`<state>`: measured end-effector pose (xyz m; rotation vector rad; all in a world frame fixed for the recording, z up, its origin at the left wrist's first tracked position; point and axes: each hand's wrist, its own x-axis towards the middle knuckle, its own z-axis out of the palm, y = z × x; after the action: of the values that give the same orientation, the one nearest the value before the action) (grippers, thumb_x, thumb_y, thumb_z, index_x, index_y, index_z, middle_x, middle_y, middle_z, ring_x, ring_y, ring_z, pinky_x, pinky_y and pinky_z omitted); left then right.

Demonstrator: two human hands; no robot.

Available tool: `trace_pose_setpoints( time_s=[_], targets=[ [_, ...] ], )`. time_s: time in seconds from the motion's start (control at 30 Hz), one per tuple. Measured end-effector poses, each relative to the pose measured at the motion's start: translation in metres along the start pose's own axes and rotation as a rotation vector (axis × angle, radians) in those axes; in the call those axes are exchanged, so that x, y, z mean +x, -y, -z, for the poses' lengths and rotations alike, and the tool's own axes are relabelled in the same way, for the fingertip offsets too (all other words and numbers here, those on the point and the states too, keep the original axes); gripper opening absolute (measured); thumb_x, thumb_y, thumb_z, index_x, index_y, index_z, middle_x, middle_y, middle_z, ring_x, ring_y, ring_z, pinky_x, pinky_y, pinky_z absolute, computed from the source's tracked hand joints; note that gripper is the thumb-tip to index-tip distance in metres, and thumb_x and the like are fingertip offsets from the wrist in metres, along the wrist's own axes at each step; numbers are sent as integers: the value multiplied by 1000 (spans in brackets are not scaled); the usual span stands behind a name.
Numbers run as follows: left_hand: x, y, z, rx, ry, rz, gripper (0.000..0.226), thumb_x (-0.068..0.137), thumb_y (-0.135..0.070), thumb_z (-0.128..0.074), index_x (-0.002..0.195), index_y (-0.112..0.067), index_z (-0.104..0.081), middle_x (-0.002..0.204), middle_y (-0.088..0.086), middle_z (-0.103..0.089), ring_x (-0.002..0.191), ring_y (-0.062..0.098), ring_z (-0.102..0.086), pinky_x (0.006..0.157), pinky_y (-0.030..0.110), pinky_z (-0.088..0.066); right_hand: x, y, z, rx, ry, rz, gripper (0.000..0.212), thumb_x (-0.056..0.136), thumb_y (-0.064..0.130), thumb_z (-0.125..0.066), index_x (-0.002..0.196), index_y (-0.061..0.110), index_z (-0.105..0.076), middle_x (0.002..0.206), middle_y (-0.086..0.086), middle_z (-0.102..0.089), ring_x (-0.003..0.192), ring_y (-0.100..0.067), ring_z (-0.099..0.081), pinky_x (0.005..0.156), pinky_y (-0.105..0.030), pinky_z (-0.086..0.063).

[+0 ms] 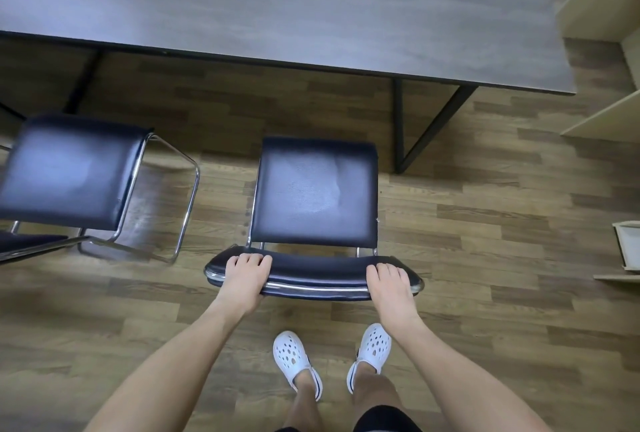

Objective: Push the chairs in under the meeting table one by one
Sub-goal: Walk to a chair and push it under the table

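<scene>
**Chairs: one gripped, none tucked in yet**

Chairs are the job, and the person has the near chair (313, 196) by the top of its backrest. The left hand (246, 275) is curled over the rail near its left end, and the right hand (390, 282) is curled over the right end, fingers draped forward onto the padding. Its seat lies just beyond both hands, apart from the table (277, 8), whose edge runs further ahead.

A second chair (69, 171) stands off to the left of the left hand, turned at an angle and also out from the table.

The risk, as I judge it, is the black table leg (400, 126) ahead of the right hand: a push drifting rightward could knock the chair frame against it. Uneven pressure from the hands might also slew the chair.

No brand, label or writing is readable anywhere.
</scene>
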<state>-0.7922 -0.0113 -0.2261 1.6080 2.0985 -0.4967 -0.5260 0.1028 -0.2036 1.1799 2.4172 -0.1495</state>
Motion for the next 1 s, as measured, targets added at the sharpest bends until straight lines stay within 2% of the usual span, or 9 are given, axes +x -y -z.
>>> trace_pose_setpoints(
  time_s=[0.1, 0.2, 0.53, 0.67, 0.77, 0.83, 0.93, 1.0],
  targets=[
    [1, 2, 3, 4, 8, -1, 56, 85, -34, -67, 131, -20, -39, 138, -1, -47, 126, 25, -42, 106, 38, -27, 1, 1, 3, 18, -2, 3, 62, 22, -11, -63, 78, 13, -57, 73, -4, -55, 68, -25, -57, 68, -33, -49],
    [2, 4, 4, 10, 0, 2, 55, 85, -30, -67, 131, -19, -39, 138, -2, -47, 126, 25, -42, 107, 37, -28, 2, 4, 5, 11, -4, 15, 59, 23, -8, -56, 79, 13, -57, 74, -5, -56, 68, -25, -57, 69, -33, -49],
    [15, 19, 11, 39, 1, 4, 57, 84, -25, -69, 132, -19, -38, 139, -1, -46, 128, 25, -42, 107, 37, -27, 14, 16, 8, 33, -56, 5, 55, 21, -12, -55, 71, 11, -57, 67, -5, -54, 61, -25, -57, 60, -33, -51],
    [24, 21, 17, 37, -9, -3, 57, 85, -30, -69, 131, -18, -38, 137, 0, -48, 126, 25, -43, 106, 38, -28, 24, 14, 11, 41, -82, 5, 56, 20, -13, -54, 72, 10, -57, 67, -6, -55, 61, -27, -58, 59, -35, -51],
    [34, 23, 23, 34, -31, -10, 61, 84, -34, -69, 134, -17, -37, 137, 1, -48, 125, 26, -44, 106, 38, -29, 35, 10, 13, 16, -51, -6, 60, 25, -15, -65, 80, 9, -59, 74, -7, -58, 70, -29, -60, 66, -36, -51],
    [39, 23, 26, 41, -31, -9, 66, 83, -34, -70, 137, -17, -35, 138, 1, -48, 126, 26, -44, 106, 38, -28, 42, 7, 14, 30, -10, -8, 61, 36, -12, -74, 92, 9, -60, 84, -7, -60, 82, -29, -61, 77, -37, -49],
    [50, 23, 30, 55, -43, -4, 71, 82, -31, -72, 140, -17, -34, 137, 1, -48, 127, 26, -43, 109, 39, -26, 55, 0, 16, 68, 30, 0, 59, 63, -7, -64, 116, 13, -51, 109, -3, -55, 109, -27, -53, 96, -35, -36],
    [58, 24, 34, 52, -32, 2, 69, 81, -30, -73, 138, -17, -35, 137, 1, -48, 127, 26, -44, 109, 40, -26, 63, -3, 19, 87, 45, -9, 62, 69, -5, -59, 125, 17, -44, 118, -1, -51, 117, -25, -47, 100, -34, -31]
  ],
)
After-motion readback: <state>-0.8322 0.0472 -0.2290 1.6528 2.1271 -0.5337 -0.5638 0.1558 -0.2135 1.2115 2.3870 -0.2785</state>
